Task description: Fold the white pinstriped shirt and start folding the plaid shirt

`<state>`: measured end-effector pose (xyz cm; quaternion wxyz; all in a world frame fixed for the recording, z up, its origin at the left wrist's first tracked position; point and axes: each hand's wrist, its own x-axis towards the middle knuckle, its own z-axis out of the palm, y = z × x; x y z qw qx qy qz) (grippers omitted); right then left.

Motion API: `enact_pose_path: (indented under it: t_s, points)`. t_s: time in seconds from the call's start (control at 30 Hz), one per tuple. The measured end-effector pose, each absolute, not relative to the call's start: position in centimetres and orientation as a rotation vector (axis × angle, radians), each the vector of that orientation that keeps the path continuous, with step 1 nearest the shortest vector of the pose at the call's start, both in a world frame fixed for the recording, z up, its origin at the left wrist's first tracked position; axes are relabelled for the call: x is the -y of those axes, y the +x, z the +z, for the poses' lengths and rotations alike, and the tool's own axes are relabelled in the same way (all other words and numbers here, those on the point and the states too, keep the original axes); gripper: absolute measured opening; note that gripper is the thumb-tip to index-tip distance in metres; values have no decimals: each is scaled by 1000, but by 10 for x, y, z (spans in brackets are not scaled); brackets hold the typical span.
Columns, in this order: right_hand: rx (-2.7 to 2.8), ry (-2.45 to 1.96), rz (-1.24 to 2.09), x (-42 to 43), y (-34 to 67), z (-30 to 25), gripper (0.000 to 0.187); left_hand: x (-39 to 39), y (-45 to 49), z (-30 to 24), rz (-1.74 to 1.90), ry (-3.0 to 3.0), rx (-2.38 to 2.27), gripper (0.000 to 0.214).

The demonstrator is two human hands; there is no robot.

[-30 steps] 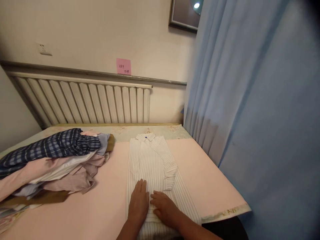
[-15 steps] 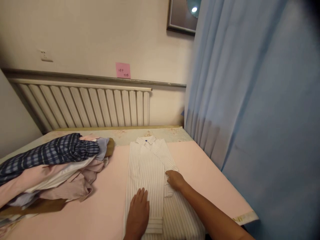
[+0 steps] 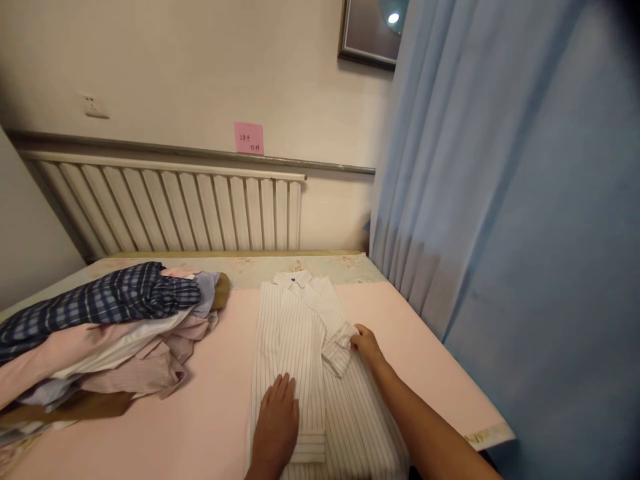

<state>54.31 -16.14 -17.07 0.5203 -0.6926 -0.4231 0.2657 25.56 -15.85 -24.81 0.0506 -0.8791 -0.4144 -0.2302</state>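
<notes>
A white striped shirt point(image 3: 295, 333) lies flat and partly folded on the pink bed sheet point(image 3: 210, 413), collar toward the wall. My left hand point(image 3: 277, 420) rests flat on its lower left part, fingers stretched out. My right hand point(image 3: 367, 345) reaches across to the shirt's right side and pinches the cuff of the folded sleeve point(image 3: 340, 340), lifting it slightly.
A heap of clothes point(image 3: 100, 333), a dark plaid shirt on top, lies at the left of the bed. A slatted headboard point(image 3: 165, 207) stands against the wall behind. A blue curtain point(image 3: 500, 200) hangs close along the bed's right edge.
My right hand left the spot beside my left hand and slid up and right to the sleeve cuff, then took hold of it. My left hand stayed pressed on the shirt.
</notes>
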Motion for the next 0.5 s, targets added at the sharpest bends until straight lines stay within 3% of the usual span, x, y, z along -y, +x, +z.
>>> enact_pose_path:
  t_s: [0.3, 0.5]
  points:
    - [674, -1187, 714, 187, 575, -133, 18, 160, 256, -249, -708, -2684, 1305, 43]
    - [679, -1083, 759, 156, 580, -75, 22, 160, 256, -249, -719, -2667, 1270, 43]
